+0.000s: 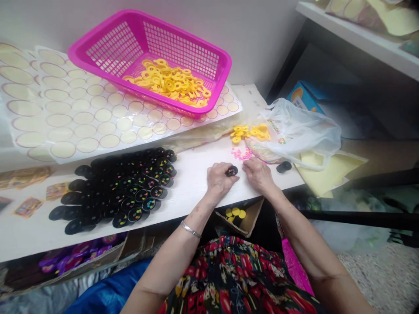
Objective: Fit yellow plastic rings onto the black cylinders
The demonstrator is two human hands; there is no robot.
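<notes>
My left hand is closed round a small black cup, its open top facing up with a few coloured bits inside. Just to the right, my right hand rests low over the white table, its fingers drawn together. Whatever those fingers hold, if anything, is hidden. Small pink beads lie scattered right behind the hands. Many similar black cups stand packed in rows on the left, several with bright beads in them. Another black piece lies on its own to the right of my right hand.
A pink basket of yellow ring-shaped parts sits on sticker sheets at the back. More yellow parts lie near a clear plastic bag. Below the table edge, an open cardboard box holds yellow discs.
</notes>
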